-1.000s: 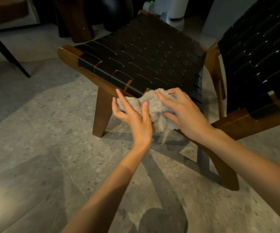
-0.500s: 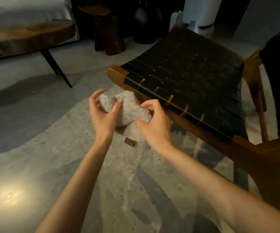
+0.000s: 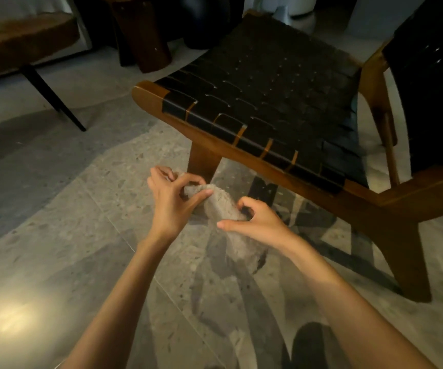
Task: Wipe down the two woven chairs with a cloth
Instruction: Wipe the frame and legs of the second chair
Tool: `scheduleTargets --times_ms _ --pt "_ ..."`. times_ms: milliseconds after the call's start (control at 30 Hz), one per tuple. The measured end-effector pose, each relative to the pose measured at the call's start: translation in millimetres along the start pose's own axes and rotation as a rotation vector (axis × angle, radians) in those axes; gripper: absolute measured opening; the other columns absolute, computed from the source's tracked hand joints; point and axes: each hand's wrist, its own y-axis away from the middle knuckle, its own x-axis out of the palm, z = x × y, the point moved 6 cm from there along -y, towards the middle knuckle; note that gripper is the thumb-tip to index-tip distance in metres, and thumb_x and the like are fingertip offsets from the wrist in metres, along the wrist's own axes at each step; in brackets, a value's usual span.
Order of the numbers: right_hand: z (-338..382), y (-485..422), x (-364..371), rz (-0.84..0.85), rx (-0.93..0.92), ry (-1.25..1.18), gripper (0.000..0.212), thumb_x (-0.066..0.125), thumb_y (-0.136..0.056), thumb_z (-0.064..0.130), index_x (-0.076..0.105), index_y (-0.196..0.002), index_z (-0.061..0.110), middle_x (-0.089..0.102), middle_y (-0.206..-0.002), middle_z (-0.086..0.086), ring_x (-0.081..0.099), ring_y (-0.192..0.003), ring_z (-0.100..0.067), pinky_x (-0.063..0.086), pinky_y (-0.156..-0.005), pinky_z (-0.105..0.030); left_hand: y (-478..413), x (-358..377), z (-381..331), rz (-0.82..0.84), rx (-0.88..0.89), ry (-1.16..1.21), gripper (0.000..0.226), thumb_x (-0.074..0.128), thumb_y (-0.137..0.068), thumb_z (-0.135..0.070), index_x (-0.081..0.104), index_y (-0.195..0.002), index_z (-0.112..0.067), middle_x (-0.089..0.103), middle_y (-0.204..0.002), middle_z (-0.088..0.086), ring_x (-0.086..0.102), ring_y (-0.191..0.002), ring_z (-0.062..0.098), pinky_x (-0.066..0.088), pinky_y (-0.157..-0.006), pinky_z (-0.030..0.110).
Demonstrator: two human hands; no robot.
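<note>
Lifted the cloth (image 3: 221, 209) off the front edge of the chair (image 3: 268, 97) since a second ago; now holding it over the floor, near that edge. Pinching it with left hand (image 3: 172, 199) and right hand (image 3: 259, 223), fingers curled. Probably refolding, so wiping paused. Stretched from far left to near right, loose end hanging down

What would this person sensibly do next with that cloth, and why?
Probably lift the cloth forward onto the front edge of the woven chair ahead and start wiping. The left hand and right hand both pinch it, bunched, above the floor. It is short of the chair and touches no part of it.
</note>
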Motion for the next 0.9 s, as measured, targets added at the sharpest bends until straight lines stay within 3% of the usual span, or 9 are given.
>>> scheduleTargets --times_ms 133,233,333,433,500,667,767,833,900 --pt "-13.5 8.4 -17.4 -0.104 0.007 -0.017 0.029 0.075 -0.074 0.045 0.052 -0.077 0.028 0.060 -0.074 0.006 0.056 -0.068 -0.011 0.041 -0.060 -0.027 9.9 9.8 -12.2 0.017 0.036 0.035 0.012 0.072 -0.080 -0.034 0.071 -0.090 -0.028 0.056 -0.080 -0.008 0.049 -0.073 0.000 0.038 -0.064 0.010" --pt "-14.7 14.7 -26.8 -0.237 0.011 -0.083 0.015 0.069 -0.085 0.029 0.053 -0.083 0.031 0.067 -0.072 0.005 0.064 -0.055 -0.006 0.047 -0.048 -0.021 20.4 16.0 -12.4 -0.029 -0.058 -0.023 0.009 0.065 -0.084 -0.046 0.064 -0.084 -0.037 0.054 -0.059 -0.015 0.055 -0.061 0.000 0.038 -0.051 0.013" --pt "-25.2 19.1 -23.5 -0.323 0.061 -0.344 0.013 0.065 -0.087 0.017 0.058 -0.089 0.027 0.068 -0.094 -0.001 0.069 -0.077 -0.012 0.058 -0.069 -0.028 27.6 30.0 -4.7 0.013 -0.198 0.076 0.017 0.062 -0.087 -0.046 0.064 -0.090 -0.029 0.066 -0.065 -0.010 0.063 -0.063 0.002 0.051 -0.058 0.025" --pt "-38.5 24.0 -14.7 -0.418 0.127 -0.784 0.012 0.057 -0.091 0.013 0.061 -0.092 0.025 0.064 -0.110 -0.004 0.064 -0.099 -0.017 0.054 -0.087 -0.031 34.5 45.8 3.6 0.092 -0.431 0.536 0.015 0.067 -0.086 -0.034 0.068 -0.092 -0.020 0.074 -0.078 -0.003 0.071 -0.079 0.012 0.058 -0.067 0.030" --pt "-43.1 27.7 -7.8 -0.472 0.144 -1.132 0.008 0.057 -0.093 0.012 0.064 -0.094 0.017 0.066 -0.109 -0.006 0.065 -0.102 -0.018 0.054 -0.082 -0.025 39.8 53.8 7.0 0.059 -0.552 0.713 0.014 0.069 -0.085 -0.030 0.071 -0.089 -0.017 0.074 -0.079 -0.001 0.071 -0.081 0.012 0.056 -0.063 0.021" --pt "-43.9 36.2 6.0 -0.655 0.202 -1.456 0.024 0.070 -0.082 0.004 0.053 -0.098 0.010 0.066 -0.109 -0.014 0.066 -0.096 -0.017 0.055 -0.072 -0.018 50.9 78.6 3.3 -0.066 -0.771 1.091 0.012 0.068 -0.083 -0.010 0.066 -0.094 -0.006 0.072 -0.089 0.006 0.069 -0.090 0.016 0.056 -0.078 0.023" --pt "-38.2 31.0 14.6 -0.563 0.258 -1.711 0.045 0.069 -0.082 0.001 0.048 -0.122 0.005 0.063 -0.117 -0.016 0.064 -0.103 -0.018 0.054 -0.080 -0.022 49.6 93.3 -9.1 -0.052 -0.848 1.400 0.016 0.056 -0.091 -0.003 0.055 -0.106 -0.006 0.064 -0.110 0.016 0.062 -0.106 0.026 0.052 -0.090 0.032" --pt "-35.2 25.3 16.2 -0.466 0.298 -1.796 0.036 0.066 -0.084 0.001 0.055 -0.118 0.002 0.060 -0.124 -0.016 0.058 -0.117 -0.021 0.052 -0.086 -0.026 48.8 100.8 -14.3 -0.037 -0.952 1.543 0.026 0.053 -0.093 -0.005 0.052 -0.119 -0.003 0.062 -0.120 0.016 0.060 -0.112 0.023 0.050 -0.094 0.032" --pt "-30.2 21.6 14.4 -0.365 0.273 -1.806 0.018 0.062 -0.088 0.003 0.061 -0.106 0.006 0.057 -0.129 -0.012 0.052 -0.124 -0.020 0.052 -0.080 -0.023 45.9 104.5 -19.4 -0.034 -1.032 1.702 0.021 0.053 -0.093 -0.007 0.058 -0.113 -0.001 0.064 -0.119 0.015 0.062 -0.110 0.018 0.047 -0.097 0.030"
